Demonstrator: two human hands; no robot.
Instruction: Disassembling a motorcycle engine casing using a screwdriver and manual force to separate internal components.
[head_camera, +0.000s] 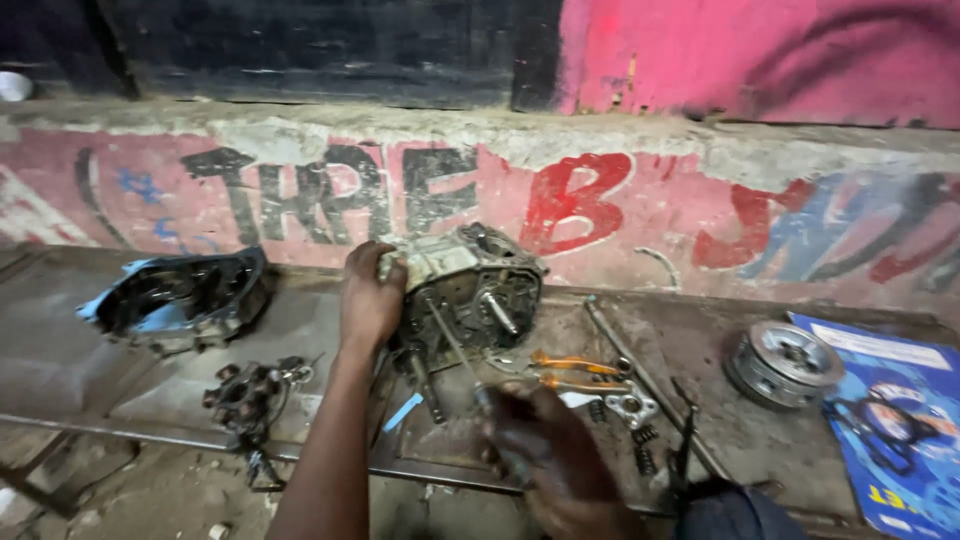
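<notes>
Engine case (470, 285) sits mid-surface, far side, close to the painted wall (620, 200), w/ shafts poking out toward the viewer. Left hand (370, 300) is closed over its top left edge, fingers wrapped on the casting, steadying it. Right hand (545, 455) is near, blurred, closed round a thin rod-like tool (455, 345) that runs up into the case front; exact grip can't be told. Judging by looks: cast metal, so heavy & fully stiff, prob. oily/grimy so slick on the flat faces. Best hold seems the outer rim or mounting lugs w/ a full wrap, as the left hand does; the protruding shafts and gasket faces look like poor grab pts, since the shafts may turn. Weight looks uneven, so it may tip if let go. Left of it lies a dark side cover (180, 300) and nearer a small gear cluster (245, 395). Right of the case: orange-handled pliers (575, 372), springs (645, 450), a long bar (640, 375), a round clutch drum (785, 362), and a blue printed box (900, 420) at far right. Surface (60, 360) is a worn, dusty metal sheet.
</notes>
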